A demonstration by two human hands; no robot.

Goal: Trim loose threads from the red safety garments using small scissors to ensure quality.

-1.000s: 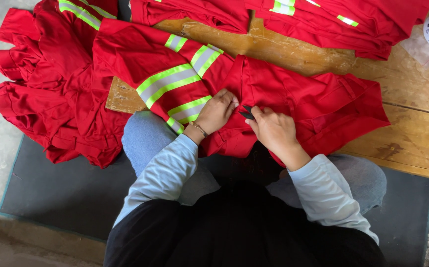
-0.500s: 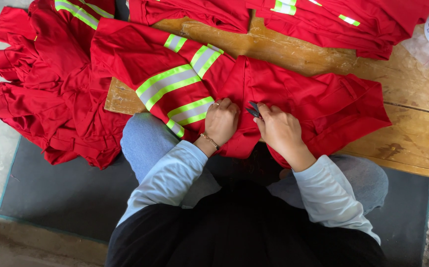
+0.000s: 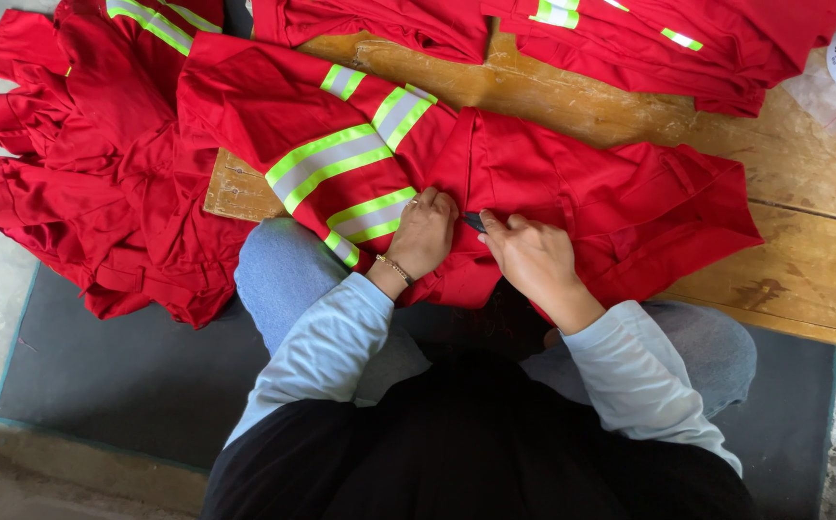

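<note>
Barely shifted: left hand [image 3: 425, 234] and right hand [image 3: 532, 260] both pinch one red jacket [image 3: 572, 193]

Left hand [image 3: 425, 231] — palm down, fingers curled and pressed flat, a ring on one finger and a thin bracelet at the wrist. Right hand [image 3: 531, 258] — just beside it, knuckles up, thumb and forefinger pinched together at the tips, the wrist bent inward. Both forearms, in pale blue sleeves, converge from the torso; the elbows are bent and held close to the raised knees.
</note>
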